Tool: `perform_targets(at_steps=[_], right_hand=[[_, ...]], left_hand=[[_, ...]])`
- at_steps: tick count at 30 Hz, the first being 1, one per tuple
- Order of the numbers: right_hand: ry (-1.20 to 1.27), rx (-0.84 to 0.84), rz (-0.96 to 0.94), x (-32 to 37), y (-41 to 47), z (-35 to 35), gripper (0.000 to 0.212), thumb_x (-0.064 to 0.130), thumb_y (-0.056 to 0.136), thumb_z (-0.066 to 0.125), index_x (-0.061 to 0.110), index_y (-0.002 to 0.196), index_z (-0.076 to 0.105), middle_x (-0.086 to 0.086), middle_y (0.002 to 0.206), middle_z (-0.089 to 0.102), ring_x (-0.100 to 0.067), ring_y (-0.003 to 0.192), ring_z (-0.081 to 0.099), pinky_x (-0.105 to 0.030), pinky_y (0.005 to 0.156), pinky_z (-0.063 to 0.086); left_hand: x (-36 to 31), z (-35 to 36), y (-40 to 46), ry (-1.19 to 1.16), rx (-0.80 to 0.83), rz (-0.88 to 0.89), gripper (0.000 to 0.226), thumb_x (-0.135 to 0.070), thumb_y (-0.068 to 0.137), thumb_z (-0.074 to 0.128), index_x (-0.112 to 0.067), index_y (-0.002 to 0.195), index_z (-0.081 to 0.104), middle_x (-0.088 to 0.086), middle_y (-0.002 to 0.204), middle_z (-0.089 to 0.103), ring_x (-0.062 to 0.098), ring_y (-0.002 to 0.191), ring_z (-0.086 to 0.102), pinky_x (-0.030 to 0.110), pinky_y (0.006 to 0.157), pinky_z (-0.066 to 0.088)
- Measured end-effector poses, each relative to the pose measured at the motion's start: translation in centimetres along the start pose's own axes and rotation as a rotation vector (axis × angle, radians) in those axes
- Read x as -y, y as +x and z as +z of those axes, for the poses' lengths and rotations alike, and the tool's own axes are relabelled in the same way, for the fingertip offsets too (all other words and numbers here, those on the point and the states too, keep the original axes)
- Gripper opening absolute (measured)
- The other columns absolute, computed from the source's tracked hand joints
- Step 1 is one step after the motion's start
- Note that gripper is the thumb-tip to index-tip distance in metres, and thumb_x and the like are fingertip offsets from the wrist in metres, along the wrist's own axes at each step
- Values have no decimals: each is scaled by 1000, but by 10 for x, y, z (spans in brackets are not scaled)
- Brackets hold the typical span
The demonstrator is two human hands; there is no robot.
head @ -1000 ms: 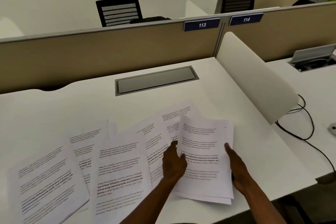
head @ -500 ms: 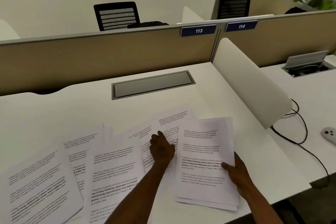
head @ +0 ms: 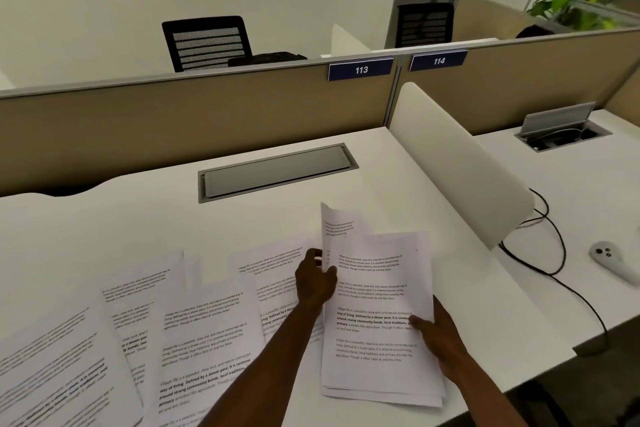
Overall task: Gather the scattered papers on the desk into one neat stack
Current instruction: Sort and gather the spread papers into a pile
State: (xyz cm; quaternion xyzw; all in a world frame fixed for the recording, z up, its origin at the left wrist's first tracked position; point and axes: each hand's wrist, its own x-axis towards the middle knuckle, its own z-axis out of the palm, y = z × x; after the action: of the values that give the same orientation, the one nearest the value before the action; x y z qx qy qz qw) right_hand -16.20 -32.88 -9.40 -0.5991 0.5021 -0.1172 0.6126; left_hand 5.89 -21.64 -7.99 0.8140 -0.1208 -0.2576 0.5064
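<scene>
Desk (head: 104,225): loose papers (head: 204,333) spread left. Stack (head: 374,350) at right front, right hand (head: 440,340) fingers gripping its edge. Left hand (head: 315,281) fingers pinch a raised sheet (head: 334,229) beside the stack. Open cable box (head: 562,133) holds cables.

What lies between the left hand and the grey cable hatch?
Head view: bare white desk between the left hand and the grey rectangular cable hatch.
</scene>
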Motion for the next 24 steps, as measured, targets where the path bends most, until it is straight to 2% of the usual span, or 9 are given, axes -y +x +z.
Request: perform_targets(at_steps=[4, 8, 10, 12, 14, 16, 18, 21, 24], right_hand=[[59, 2, 22, 1, 0, -3, 59, 2, 89, 63, 18, 142, 44, -9, 128, 62, -28, 109, 63, -47, 96, 51], [176, -61, 40, 6, 0, -15, 58, -3, 87, 64, 18, 139, 48, -5, 118, 64, -21, 101, 63, -42, 93, 49], [222, -93, 42, 10, 1, -21, 58, -4, 87, 63, 18, 138, 48, -3, 112, 64, -18, 96, 62, -41, 92, 49], [260, -92, 49, 14, 3, -25, 58, -7, 86, 62, 17, 137, 50, 1, 108, 66, -18, 96, 63, -40, 90, 49], [278, -74, 54, 16, 5, -25, 59, -9, 85, 62, 15, 138, 50, -1, 111, 67, -22, 100, 63, -41, 93, 49], [298, -47, 49, 18, 8, -22, 59, -10, 84, 63, 14, 136, 52, -7, 118, 67, -26, 104, 64, -45, 97, 49], [316, -3, 41, 21, 9, -16, 56, -8, 83, 64, 14, 133, 55, -13, 122, 67, -32, 106, 65, -51, 97, 50], [290, 81, -11, 28, 4, -5, 49, 15, 78, 72, 19, 126, 62, -7, 116, 72, -27, 106, 68, -45, 92, 53], [217, 72, 1, 28, 5, 0, 48, 24, 82, 72, 21, 128, 62, -5, 115, 73, -24, 106, 68, -46, 96, 52]], left_hand=[[3, -2, -6, 104, -22, 95, 40, -1, 89, 52, -18, 125, 51, 10, 116, 70, 20, 91, 66, 31, 75, 56], [-18, -31, -12, 138, -177, 243, 45, -3, 93, 49, -21, 135, 47, 8, 117, 70, 24, 93, 69, 30, 76, 57], [-38, -55, -16, 175, -267, 349, 45, -6, 94, 50, -21, 136, 48, 5, 110, 71, 24, 86, 70, 22, 69, 52], [-63, -79, -21, 150, -320, 423, 44, -6, 94, 52, -17, 137, 49, -3, 101, 65, 14, 75, 65, 6, 65, 46], [-80, -96, -21, -6, -284, 450, 43, -8, 95, 54, -16, 137, 49, -5, 106, 63, 5, 76, 63, 8, 65, 52], [-85, -103, -14, -197, -193, 403, 43, -11, 95, 56, -18, 136, 48, 0, 119, 65, 13, 93, 67, 27, 78, 59], [-81, -100, -8, -310, -81, 342, 43, -9, 93, 59, -19, 134, 49, 5, 123, 66, 20, 102, 68, 34, 80, 59], [-61, -74, -14, -206, 62, 276, 44, -7, 92, 60, -19, 133, 50, 7, 121, 68, 19, 100, 69, 27, 77, 57], [-26, -39, -33, -21, 114, 217, 47, -9, 91, 58, -19, 136, 50, 5, 126, 66, 23, 110, 66, 27, 89, 52]])
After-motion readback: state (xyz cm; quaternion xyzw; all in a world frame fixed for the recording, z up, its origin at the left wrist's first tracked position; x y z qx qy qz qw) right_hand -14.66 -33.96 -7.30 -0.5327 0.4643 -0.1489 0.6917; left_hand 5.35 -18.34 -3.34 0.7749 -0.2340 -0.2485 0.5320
